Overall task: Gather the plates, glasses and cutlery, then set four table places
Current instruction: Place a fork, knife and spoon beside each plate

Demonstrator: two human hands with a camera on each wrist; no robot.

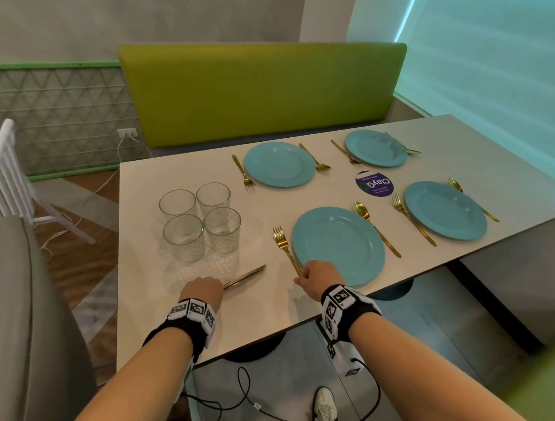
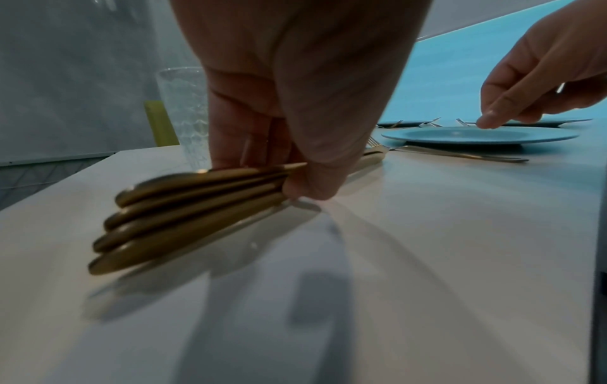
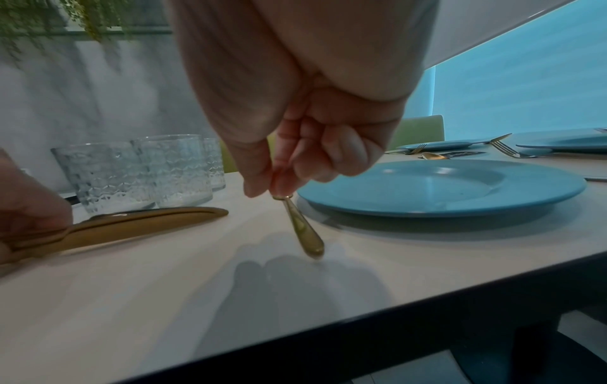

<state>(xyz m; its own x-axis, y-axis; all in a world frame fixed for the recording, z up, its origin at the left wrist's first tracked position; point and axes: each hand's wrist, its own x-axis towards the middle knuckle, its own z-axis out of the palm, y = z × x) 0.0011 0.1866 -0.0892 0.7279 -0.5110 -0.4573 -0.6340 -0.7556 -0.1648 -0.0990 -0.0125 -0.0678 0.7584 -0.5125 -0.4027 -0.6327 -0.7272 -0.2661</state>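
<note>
On the near edge of the table [image 1: 185, 313], the left hand [image 1: 201, 291] was curled around a bundle of gold knives [image 2: 184, 207], gripping them near the middle. The handles fanned back toward the wrist, and the blades [image 1: 245, 275] pointed away and to the right, toward the near plate [image 1: 338, 246]. The bundle lay low, touching or almost touching the tabletop; I could not tell which.

The right hand [image 1: 319, 280] pinched the handle of the fork [image 1: 284, 246] between thumb and fingertips, its other fingers tucked in. That fork lay just left of the near plate, its long axis running away from the person, tines at the far end. In the right wrist view the handle tip [image 3: 310, 244] met the table while the pinched part was raised a little.

Each of the four blue plates had a fork and a spoon beside it, but no knife. The next move likely turns on this: the knives lay to the left of the near plate, with their long axis crossing the line of the fork, so they would have to be turned to lie along a plate. The left hand held them, though the right hand was nearer to the plate.

The four glasses [image 1: 200, 220] stood clustered just beyond the left hand, not yet handed out.

A round purple sticker [image 1: 374, 183] between the plates read "ClayGo", upside down from here; its smaller print was unreadable.
</note>
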